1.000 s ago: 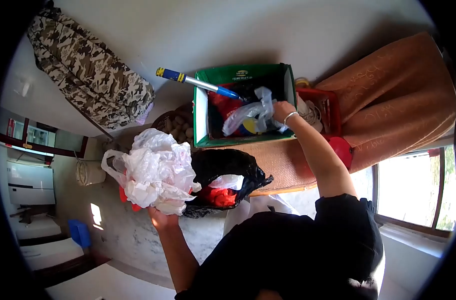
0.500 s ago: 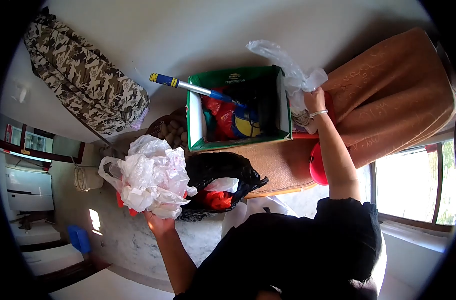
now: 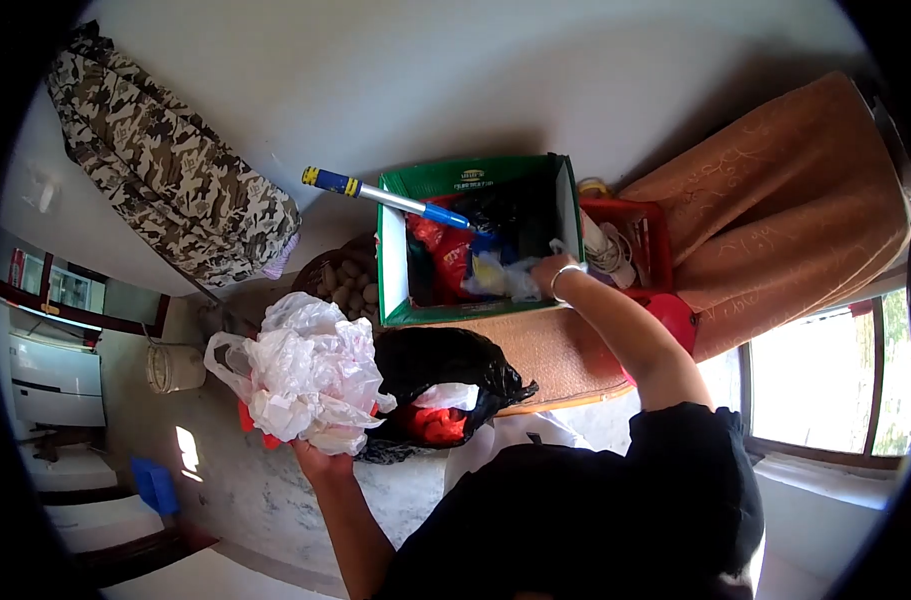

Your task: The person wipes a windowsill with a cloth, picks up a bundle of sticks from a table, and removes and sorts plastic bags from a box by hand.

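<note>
My left hand [image 3: 323,460] is closed on a large bunch of crumpled white plastic bags [image 3: 310,375], with some red plastic beneath it. Over the right side of a green cardboard box [image 3: 395,314], my right hand [image 3: 552,275] grips a clear plastic bag [image 3: 510,280] that hangs inside. Red and black bags lie in the box, and a telescopic pole [image 3: 400,202] with a blue and yellow end sticks out to the left. Below the box, a black plastic bag [image 3: 440,360] stands open, with red and white plastic in it.
A basket of potatoes [image 3: 350,285] sits left of the box. To the right are a red crate [image 3: 657,240] with a coiled cord, a red round object [image 3: 672,322] and a brown cloth [image 3: 775,215]. A bucket [image 3: 175,368] stands on the floor at left.
My right hand has moved left and down with the clear bag, from above the red crate into the green box. My left hand still holds the white bags, slightly lower in view.
</note>
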A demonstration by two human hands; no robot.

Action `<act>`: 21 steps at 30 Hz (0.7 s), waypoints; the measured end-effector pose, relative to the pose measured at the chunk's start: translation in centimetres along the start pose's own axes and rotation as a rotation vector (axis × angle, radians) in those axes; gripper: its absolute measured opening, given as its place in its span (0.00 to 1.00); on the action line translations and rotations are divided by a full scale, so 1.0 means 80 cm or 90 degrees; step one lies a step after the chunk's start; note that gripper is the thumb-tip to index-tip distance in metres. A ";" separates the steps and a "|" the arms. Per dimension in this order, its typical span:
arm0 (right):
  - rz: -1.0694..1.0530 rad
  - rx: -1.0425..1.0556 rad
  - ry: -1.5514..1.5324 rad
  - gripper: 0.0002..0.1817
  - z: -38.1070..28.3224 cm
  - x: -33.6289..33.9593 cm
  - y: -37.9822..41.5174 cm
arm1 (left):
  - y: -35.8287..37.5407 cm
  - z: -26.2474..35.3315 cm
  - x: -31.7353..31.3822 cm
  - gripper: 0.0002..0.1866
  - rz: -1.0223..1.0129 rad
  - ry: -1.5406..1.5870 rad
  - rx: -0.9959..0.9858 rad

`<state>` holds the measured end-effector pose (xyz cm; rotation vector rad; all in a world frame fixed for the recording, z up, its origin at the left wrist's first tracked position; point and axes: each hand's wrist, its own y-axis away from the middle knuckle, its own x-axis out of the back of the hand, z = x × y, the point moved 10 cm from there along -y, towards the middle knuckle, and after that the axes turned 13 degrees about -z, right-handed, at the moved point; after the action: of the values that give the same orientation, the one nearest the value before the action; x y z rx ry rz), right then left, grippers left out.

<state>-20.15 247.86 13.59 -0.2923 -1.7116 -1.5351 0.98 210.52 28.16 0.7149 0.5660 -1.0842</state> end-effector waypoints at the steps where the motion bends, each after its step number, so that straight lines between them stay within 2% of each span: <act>1: -0.053 0.011 -0.020 0.16 -0.003 -0.006 -0.008 | -0.001 0.002 0.001 0.25 -0.014 -0.033 -0.002; 2: -0.051 0.009 -0.019 0.16 -0.001 0.001 -0.014 | -0.003 0.004 0.001 0.27 -0.028 -0.067 -0.004; 4: -0.249 0.081 0.034 0.24 -0.022 0.015 0.009 | -0.001 0.006 -0.003 0.27 -0.020 -0.033 0.005; 5: -0.213 0.108 -0.020 0.32 -0.022 0.042 0.020 | -0.001 0.005 -0.003 0.28 -0.010 -0.002 0.014; 6: -0.138 0.173 -0.003 0.36 -0.022 0.063 0.010 | -0.005 0.006 -0.002 0.28 -0.009 0.001 0.012; 8: -0.039 0.150 -0.164 0.36 0.004 0.118 0.012 | -0.007 -0.004 0.006 0.28 0.022 0.112 0.058; 10: 0.030 0.103 -0.240 0.30 0.017 0.169 0.001 | -0.009 -0.002 0.013 0.28 0.005 0.108 0.055; 11: 0.030 0.104 -0.238 0.30 0.014 0.166 -0.008 | -0.011 -0.001 0.013 0.27 -0.015 0.105 0.053; 12: 0.174 0.034 -0.174 0.29 0.022 0.179 -0.016 | -0.012 0.000 0.006 0.27 -0.015 0.105 0.050; 13: 0.316 -0.034 -0.110 0.27 0.025 0.188 -0.019 | -0.012 0.000 -0.008 0.22 -0.026 0.110 0.055; 14: 0.317 -0.030 -0.111 0.27 0.018 0.170 -0.037 | -0.013 0.002 -0.016 0.18 -0.037 0.113 0.060; 15: 0.347 -0.088 -0.065 0.25 0.020 0.154 -0.049 | -0.015 0.005 -0.006 0.18 -0.036 0.110 0.055; 16: 0.378 -0.146 -0.019 0.23 0.022 0.146 -0.054 | -0.017 0.002 0.007 0.21 -0.061 0.116 0.062; 17: 0.375 -0.156 -0.103 0.22 0.034 0.135 -0.064 | -0.021 0.001 0.017 0.25 -0.087 0.121 0.069; 18: 0.378 -0.150 -0.103 0.22 0.035 0.141 -0.064 | -0.025 0.003 0.026 0.25 -0.086 0.119 0.064; 20: 0.252 -0.176 -0.114 0.21 0.047 0.141 -0.061 | -0.027 -0.003 0.031 0.25 -0.103 0.215 0.080; 21: 0.361 -0.142 -0.224 0.17 0.056 0.162 -0.033 | -0.026 -0.003 0.025 0.25 -0.104 0.217 0.081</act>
<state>-32.06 247.05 20.78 -1.1172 -1.5230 -1.2871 -0.26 208.93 26.04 0.9877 0.8634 -1.1650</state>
